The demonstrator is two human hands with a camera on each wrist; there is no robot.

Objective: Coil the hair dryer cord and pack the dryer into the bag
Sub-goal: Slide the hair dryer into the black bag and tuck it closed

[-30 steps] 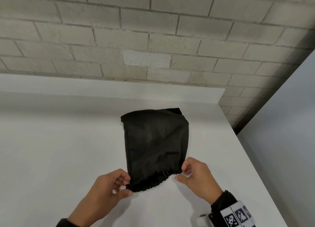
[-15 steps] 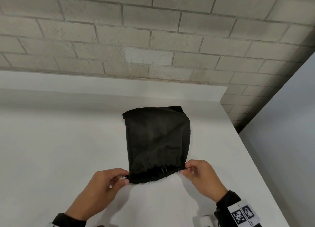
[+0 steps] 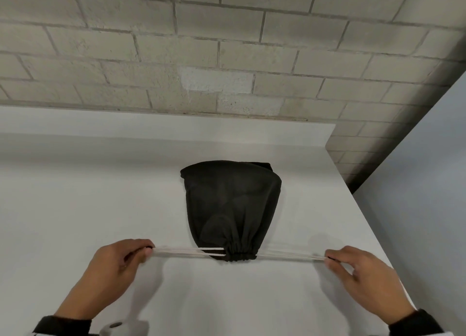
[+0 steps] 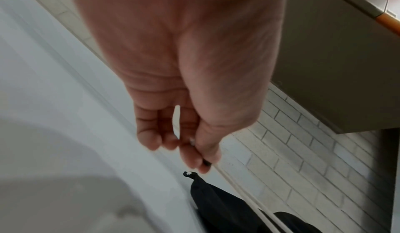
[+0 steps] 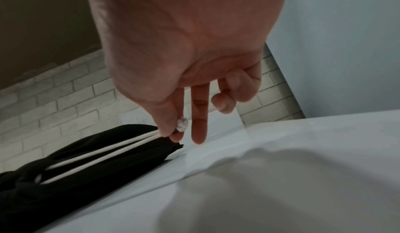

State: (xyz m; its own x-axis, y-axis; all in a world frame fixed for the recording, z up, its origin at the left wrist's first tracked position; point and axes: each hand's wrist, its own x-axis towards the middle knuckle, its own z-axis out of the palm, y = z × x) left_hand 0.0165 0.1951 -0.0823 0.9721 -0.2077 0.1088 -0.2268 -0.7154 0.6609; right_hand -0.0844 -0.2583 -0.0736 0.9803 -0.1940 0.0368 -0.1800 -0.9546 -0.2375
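Note:
A black drawstring bag lies bulging on the white counter, its mouth gathered tight toward me. The hair dryer is hidden; a bulge shows under the cloth. White drawstrings run left from the mouth to my left hand, which pinches their end. More white cord runs right to my right hand, pinched between thumb and forefinger. The left hand pinches the strings near the bag. The right hand pinches the cord above the bag.
A pale brick wall rises behind the counter's low back ledge. The counter's right edge drops off beside a grey panel. A dark cabinet hangs above in the left wrist view.
Both hands have pulled apart sideways from the bag's mouth, drawing the white strings out taut. The mouth has cinched from wide to a tight gather.

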